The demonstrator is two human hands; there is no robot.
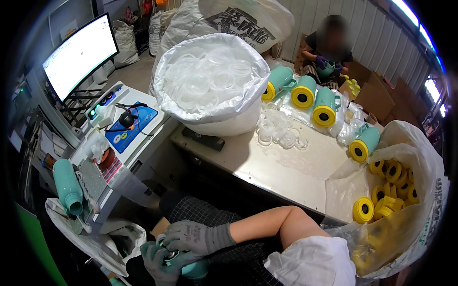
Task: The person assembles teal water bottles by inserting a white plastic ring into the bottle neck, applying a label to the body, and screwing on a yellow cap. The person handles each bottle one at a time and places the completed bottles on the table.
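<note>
Left hand (pixel 160 260): gloved, low at the near left, its grip wrapped round the teal flask body (pixel 193 268) held over the lap.
Right hand (pixel 193 237): gloved, lying over the flask's top end, fingers curled down onto it; what sits beneath them is hidden.
Step in hand: judged to be pressing a part onto the flask's mouth (the part itself cannot be made out).
Doing it well: keep the left grip firm and the flask steady, and press squarely with the right so the part seats evenly rather than tilted.
Clear rings (pixel 279 131): a loose heap on the bench (pixel 267 167), farther off, beside the big white sack (pixel 210 81) full of them.
Yellow caps (pixel 386 190): in the sack at the right, within reach.
Finished flasks (pixel 305 95): lying at the far side of the bench.
</note>
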